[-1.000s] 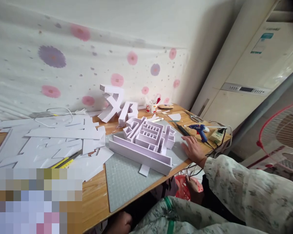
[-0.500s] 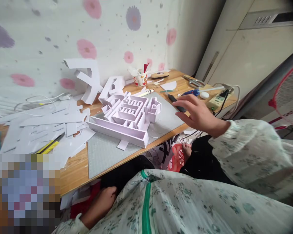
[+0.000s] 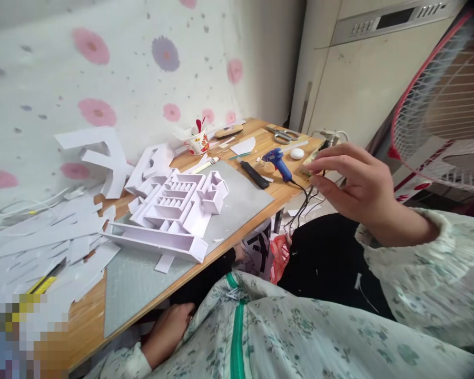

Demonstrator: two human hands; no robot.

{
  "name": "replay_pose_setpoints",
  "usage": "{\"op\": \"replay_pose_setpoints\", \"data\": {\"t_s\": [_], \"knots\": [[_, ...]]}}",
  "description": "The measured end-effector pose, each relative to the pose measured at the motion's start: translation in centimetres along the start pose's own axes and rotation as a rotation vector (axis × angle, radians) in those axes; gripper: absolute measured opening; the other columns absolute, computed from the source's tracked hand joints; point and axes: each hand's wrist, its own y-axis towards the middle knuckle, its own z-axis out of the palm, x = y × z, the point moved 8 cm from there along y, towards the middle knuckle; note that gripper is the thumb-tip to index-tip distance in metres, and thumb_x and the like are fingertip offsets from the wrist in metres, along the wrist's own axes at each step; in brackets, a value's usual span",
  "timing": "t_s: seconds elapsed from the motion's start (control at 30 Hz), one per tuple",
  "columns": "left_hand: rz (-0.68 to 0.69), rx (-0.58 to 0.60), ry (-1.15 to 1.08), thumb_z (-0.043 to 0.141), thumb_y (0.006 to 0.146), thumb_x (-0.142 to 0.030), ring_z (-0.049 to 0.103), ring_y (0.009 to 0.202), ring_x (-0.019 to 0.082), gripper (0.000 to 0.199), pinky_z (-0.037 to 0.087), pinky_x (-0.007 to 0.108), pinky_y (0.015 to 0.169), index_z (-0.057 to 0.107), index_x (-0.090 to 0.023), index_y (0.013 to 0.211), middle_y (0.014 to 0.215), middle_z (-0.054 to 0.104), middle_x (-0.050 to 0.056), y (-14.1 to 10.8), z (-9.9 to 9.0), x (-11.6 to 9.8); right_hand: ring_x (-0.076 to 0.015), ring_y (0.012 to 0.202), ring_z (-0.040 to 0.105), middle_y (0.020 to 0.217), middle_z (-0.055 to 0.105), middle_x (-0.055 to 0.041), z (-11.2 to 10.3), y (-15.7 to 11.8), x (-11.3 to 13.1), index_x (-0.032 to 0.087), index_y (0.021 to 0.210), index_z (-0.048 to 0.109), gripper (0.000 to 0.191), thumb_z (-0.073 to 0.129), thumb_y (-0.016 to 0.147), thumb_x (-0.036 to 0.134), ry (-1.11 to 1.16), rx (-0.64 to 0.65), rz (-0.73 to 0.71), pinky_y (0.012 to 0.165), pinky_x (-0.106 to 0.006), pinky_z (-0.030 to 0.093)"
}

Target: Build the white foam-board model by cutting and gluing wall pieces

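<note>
My right hand [image 3: 351, 184] is at the right end of the table, in front of the power strip [image 3: 311, 160] and partly covering it. Its fingers are stretched out, thumb apart from them, with nothing seen between; I cannot tell whether they touch the strip. To its left lie a blue hot glue gun [image 3: 278, 164], a round white object [image 3: 297, 153] and a black-handled tool [image 3: 254, 175]. My left hand [image 3: 169, 329] rests low by my lap, below the table edge, its fingers hidden. A white foam-board model with walls and small steps [image 3: 177, 210] stands on the grey cutting mat [image 3: 142, 295].
White board offcuts [image 3: 43, 237] cover the table's left side, with a yellow utility knife [image 3: 45, 281] on them. Cut letter-like shapes [image 3: 114, 163] lean at the wall. A paper cup [image 3: 197, 142] and scissors [image 3: 283, 135] lie behind. A fan [image 3: 442, 116] stands right. Cords hang off the edge.
My right hand has moved right, from above the black-handled tool past the glue gun to the power strip. The view has turned right. My left hand stays by my lap.
</note>
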Motion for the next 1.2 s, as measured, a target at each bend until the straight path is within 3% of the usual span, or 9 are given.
{"op": "replay_pose_setpoints", "data": {"t_s": [0.13, 0.33, 0.47, 0.67, 0.87, 1.2], "knots": [[-0.017, 0.001, 0.034, 0.037, 0.077, -0.014, 0.065, 0.081, 0.023, 0.017, 0.034, 0.027, 0.063, 0.035, -0.021, 0.061, 0.07, 0.065, 0.002, -0.5, -0.2, 0.4, -0.0163, 0.081, 0.063, 0.092, 0.064, -0.0082, -0.8, -0.2, -0.3, 0.019, 0.095, 0.065, 0.014, 0.063, 0.085, 0.01, 0.01, -0.041, 0.032, 0.072, -0.032, 0.051], [-0.068, 0.01, 0.038, 0.034, 0.074, -0.011, 0.05, 0.064, 0.016, 0.02, 0.026, 0.027, 0.058, 0.025, -0.02, 0.058, 0.057, 0.041, -0.004, -1.3, 0.6, 2.1, -0.0173, 0.082, 0.063, 0.092, 0.063, -0.0081, -0.1, 0.1, 0.2, 0.019, 0.095, 0.065, 0.015, 0.061, 0.085, 0.009, 0.049, -0.011, 0.011, 0.07, -0.033, 0.052], [-0.123, 0.008, 0.031, 0.032, 0.073, -0.011, 0.043, 0.063, 0.015, 0.019, 0.023, 0.029, 0.059, 0.025, -0.019, 0.058, 0.057, 0.034, -0.004, -2.0, 1.6, 3.3, -0.0178, 0.085, 0.064, 0.092, 0.064, -0.0072, 0.3, 0.1, -0.1, 0.02, 0.095, 0.065, 0.016, 0.062, 0.085, 0.009, 0.068, 0.003, 0.024, 0.073, -0.033, 0.052], [-0.132, 0.008, 0.031, 0.033, 0.074, -0.013, 0.053, 0.07, 0.019, 0.017, 0.027, 0.029, 0.061, 0.026, -0.02, 0.06, 0.062, 0.042, -0.003, -1.8, 2.4, 4.1, -0.0173, 0.083, 0.063, 0.089, 0.064, -0.0075, 1.2, 0.4, 0.2, 0.018, 0.094, 0.066, 0.013, 0.061, 0.085, 0.01, 0.082, 0.013, 0.011, 0.072, -0.032, 0.052], [-0.06, 0.003, -0.018, 0.033, 0.078, -0.019, 0.06, 0.082, 0.022, 0.015, 0.034, 0.028, 0.065, 0.033, -0.022, 0.063, 0.072, 0.057, 0.001, -0.2, 1.7, 2.6, -0.0174, 0.082, 0.063, 0.087, 0.062, -0.006, 2.4, 0.9, 0.5, 0.019, 0.093, 0.064, 0.013, 0.059, 0.086, 0.01, 0.119, 0.046, -0.029, 0.07, -0.032, 0.053], [0.023, 0.023, -0.016, 0.036, 0.072, -0.014, 0.047, 0.064, 0.016, 0.018, 0.029, 0.028, 0.06, 0.027, -0.02, 0.058, 0.057, 0.042, -0.003, 0.3, 0.5, 1.5, -0.017, 0.083, 0.062, 0.089, 0.064, -0.0065, 1.3, 0.7, 0.4, 0.019, 0.095, 0.065, 0.017, 0.061, 0.084, 0.007, 0.106, 0.031, -0.001, 0.071, -0.033, 0.052]]}}
